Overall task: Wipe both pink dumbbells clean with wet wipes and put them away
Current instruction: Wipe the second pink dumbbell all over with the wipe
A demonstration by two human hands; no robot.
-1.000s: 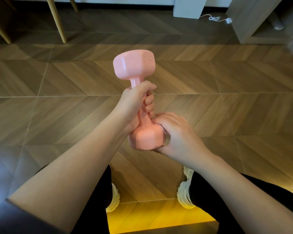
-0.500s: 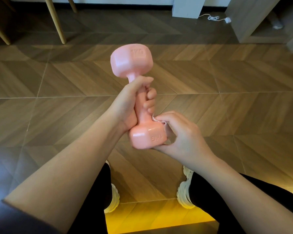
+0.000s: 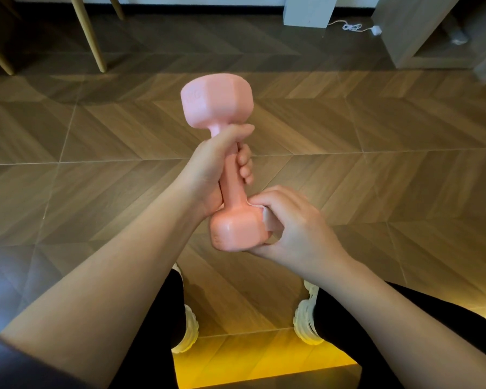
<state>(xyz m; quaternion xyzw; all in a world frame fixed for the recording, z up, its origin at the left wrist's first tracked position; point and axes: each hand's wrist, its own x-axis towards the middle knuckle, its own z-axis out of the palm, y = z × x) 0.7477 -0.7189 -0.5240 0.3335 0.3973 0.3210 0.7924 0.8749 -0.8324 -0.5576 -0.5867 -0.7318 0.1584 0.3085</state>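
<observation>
A pink dumbbell [image 3: 218, 103] stands nearly upright in the air over the wooden floor. My left hand [image 3: 213, 169] grips its handle, fingers curled round it. My right hand [image 3: 295, 228] holds a wet wipe [image 3: 267, 219] pressed against the right side of the lower head [image 3: 235, 231], with the thumb under that head. Only a small pale strip of the wipe shows between my fingers and the dumbbell. No second dumbbell is in view.
Herringbone wood floor [image 3: 376, 169] lies below. Wooden chair legs [image 3: 91, 37] stand at the far left. A white block [image 3: 307, 9], a white cable with plug [image 3: 357, 28] and a wooden cabinet [image 3: 421, 32] are at the far right. My knees and white shoes [image 3: 306, 321] are beneath.
The dumbbell has turned in my left hand and tilted slightly, its upper head moving left. My right hand has shifted the wipe from the lower head's neck to its right side.
</observation>
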